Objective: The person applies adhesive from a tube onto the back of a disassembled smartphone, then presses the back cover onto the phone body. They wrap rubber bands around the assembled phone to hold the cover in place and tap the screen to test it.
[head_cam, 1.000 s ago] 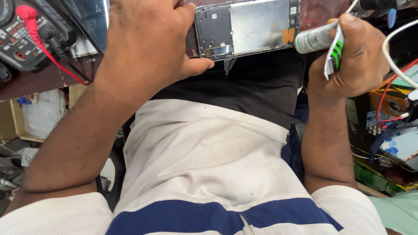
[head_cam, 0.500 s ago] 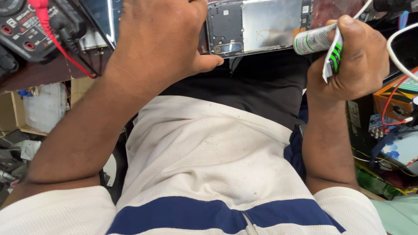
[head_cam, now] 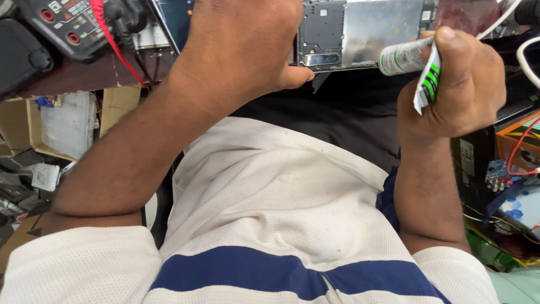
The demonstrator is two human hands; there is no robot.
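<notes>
My left hand point(head_cam: 242, 50) grips the left end of an opened phone point(head_cam: 360, 34), whose bare metal frame and dark circuit area face up at the top of the view. My right hand point(head_cam: 455, 90) is closed around a small white and green glue tube point(head_cam: 413, 62). The tube's crimped end sticks out below my thumb, and the rest points left toward the phone's lower edge. The tube's tip is hidden against the phone.
A dark multimeter point(head_cam: 73, 25) with a red lead point(head_cam: 109, 39) lies at the top left on a brown bench edge point(head_cam: 84, 76). Cardboard and plastic boxes point(head_cam: 67, 124) sit lower left. Wires and an orange box point(head_cam: 520, 146) crowd the right.
The view has shifted so phone and hands sit higher in the frame. My right hand with the tube has moved slightly closer to the phone. Both grips are unchanged.
</notes>
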